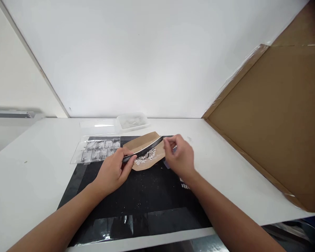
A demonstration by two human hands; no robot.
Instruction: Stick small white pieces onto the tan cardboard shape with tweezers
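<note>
A long, narrow black strip [149, 147] with a pale upper edge is stretched at a slant in front of me, bowed slightly downward. Its lower left end is gripped between the thumb and fingers of my left hand [114, 170]. My right hand [180, 156] is closed in a pinch at the strip's upper right end; the fingertips partly hide that end. Behind and below the strip lies a brown paper tray [139, 140] with folded sides. Many small whitish flat pieces [146, 158] are heaped in it, partly covered by the strip.
A black mat [136, 196] covers the middle of the white table [225, 168]. At the left stands an open clear compartment box [94, 150] with small bags inside. A translucent tub [132, 121] sits behind. Cardboard [273, 122] rises along the right side.
</note>
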